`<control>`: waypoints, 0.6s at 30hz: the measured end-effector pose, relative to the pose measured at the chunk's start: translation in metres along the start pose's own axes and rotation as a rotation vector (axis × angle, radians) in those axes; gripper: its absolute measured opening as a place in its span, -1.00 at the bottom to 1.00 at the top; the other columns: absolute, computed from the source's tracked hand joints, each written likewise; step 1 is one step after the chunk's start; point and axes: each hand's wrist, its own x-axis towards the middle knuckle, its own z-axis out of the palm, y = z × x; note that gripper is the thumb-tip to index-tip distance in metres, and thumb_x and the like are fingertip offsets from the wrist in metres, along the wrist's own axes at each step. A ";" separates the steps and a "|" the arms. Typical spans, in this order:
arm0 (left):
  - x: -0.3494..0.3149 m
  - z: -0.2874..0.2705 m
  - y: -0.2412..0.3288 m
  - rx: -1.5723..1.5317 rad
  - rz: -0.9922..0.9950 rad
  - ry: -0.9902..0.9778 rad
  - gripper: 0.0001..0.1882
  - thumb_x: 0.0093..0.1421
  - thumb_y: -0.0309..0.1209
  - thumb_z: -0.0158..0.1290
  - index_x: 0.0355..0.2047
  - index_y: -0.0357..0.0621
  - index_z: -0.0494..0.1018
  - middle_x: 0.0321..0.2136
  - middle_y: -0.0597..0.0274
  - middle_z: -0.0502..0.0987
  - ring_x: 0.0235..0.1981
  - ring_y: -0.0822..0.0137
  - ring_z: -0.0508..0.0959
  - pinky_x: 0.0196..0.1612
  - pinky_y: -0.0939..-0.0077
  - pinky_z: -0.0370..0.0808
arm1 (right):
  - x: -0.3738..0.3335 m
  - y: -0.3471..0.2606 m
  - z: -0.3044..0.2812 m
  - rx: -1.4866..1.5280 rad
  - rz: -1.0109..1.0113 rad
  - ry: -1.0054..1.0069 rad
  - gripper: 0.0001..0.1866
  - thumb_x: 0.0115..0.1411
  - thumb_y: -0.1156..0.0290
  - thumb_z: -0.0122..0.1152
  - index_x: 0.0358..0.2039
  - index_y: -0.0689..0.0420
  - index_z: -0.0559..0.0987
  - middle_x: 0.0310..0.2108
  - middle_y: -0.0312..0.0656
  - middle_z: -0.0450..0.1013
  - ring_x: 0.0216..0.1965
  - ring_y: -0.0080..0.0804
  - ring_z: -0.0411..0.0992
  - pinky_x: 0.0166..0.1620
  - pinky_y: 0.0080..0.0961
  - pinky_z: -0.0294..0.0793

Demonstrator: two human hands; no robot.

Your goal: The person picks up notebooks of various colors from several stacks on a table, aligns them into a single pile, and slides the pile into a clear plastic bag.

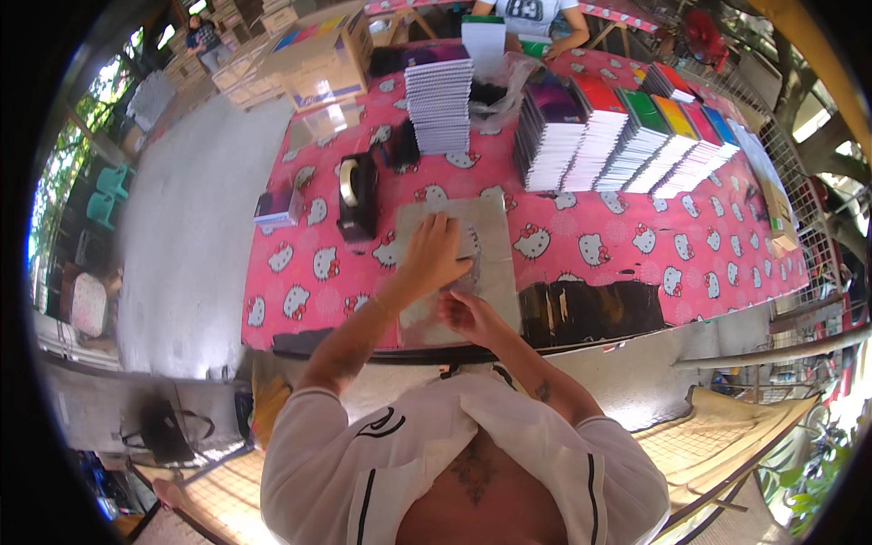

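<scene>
A grey rectangular board (498, 263) lies on the table in front of me. My left hand (431, 254) is palm-down over it, fingers lying flat and thumb pointing right. Beside its fingers a row of spiral binding (474, 238) shows, apparently of a notebook in clear wrapping mostly hidden under the hand. Just nearer to me, my right hand (463, 314) is low over the board with its fingers curled in; what they hold, if anything, cannot be made out. A black tape dispenser (358, 195) with a pale roll stands left of the board.
A tall notebook stack (439, 104) stands beyond the board, with several coloured notebook stacks (599, 136) at right. A small stack (278, 207) lies left. A cardboard box (318, 64) is at far left. Across the pink patterned table (581, 241), another person (536, 14) handles a green notebook.
</scene>
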 end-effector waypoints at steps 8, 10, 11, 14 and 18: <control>-0.097 0.074 -0.042 -1.160 -0.602 0.102 -0.25 -0.06 -0.15 0.43 -0.02 -0.35 0.33 -0.14 0.01 0.45 -0.07 0.06 0.50 0.00 0.24 0.48 | -0.025 -0.066 0.048 -0.092 -0.432 -0.057 -0.30 0.17 0.14 0.39 0.22 0.14 0.33 0.06 -0.15 0.46 0.07 -0.26 0.45 0.18 -0.26 0.43; -0.113 0.080 -0.040 -1.024 -0.506 0.187 -0.23 0.03 -0.16 0.39 0.09 -0.33 0.28 -0.08 0.01 0.47 -0.04 0.12 0.51 0.04 0.28 0.47 | -0.036 -0.098 0.050 -0.668 -0.568 -0.031 -0.26 0.14 0.33 0.43 0.27 0.11 0.28 0.11 -0.10 0.42 0.13 -0.25 0.41 0.19 -0.24 0.38; -0.115 0.080 -0.042 -0.954 -0.455 0.238 -0.22 0.07 -0.16 0.37 0.14 -0.33 0.26 -0.05 0.01 0.48 -0.03 0.14 0.51 0.06 0.30 0.46 | -0.039 -0.112 0.056 -0.937 -0.584 -0.007 -0.24 0.12 0.38 0.42 0.28 0.11 0.26 0.12 -0.10 0.42 0.12 -0.30 0.41 0.17 -0.28 0.38; -0.063 0.019 -0.010 -0.840 -0.297 0.235 -0.36 0.17 -0.23 0.28 0.15 -0.32 0.33 -0.04 0.04 0.51 -0.09 0.17 0.55 0.05 0.34 0.46 | -0.051 -0.126 0.075 -1.247 -0.576 0.041 -0.36 0.14 0.49 0.37 0.23 0.16 0.36 0.11 -0.13 0.43 0.05 -0.41 0.43 0.09 -0.40 0.41; -0.031 0.003 -0.009 -0.964 -0.413 0.200 -0.65 0.29 -0.29 0.14 -0.03 -0.29 0.52 -0.10 0.08 0.56 -0.06 0.25 0.53 0.05 0.39 0.43 | -0.040 -0.147 0.071 -1.095 -0.659 0.131 -0.62 0.20 0.42 0.32 0.04 0.18 0.55 0.01 -0.19 0.49 -0.03 -0.40 0.46 0.02 -0.41 0.43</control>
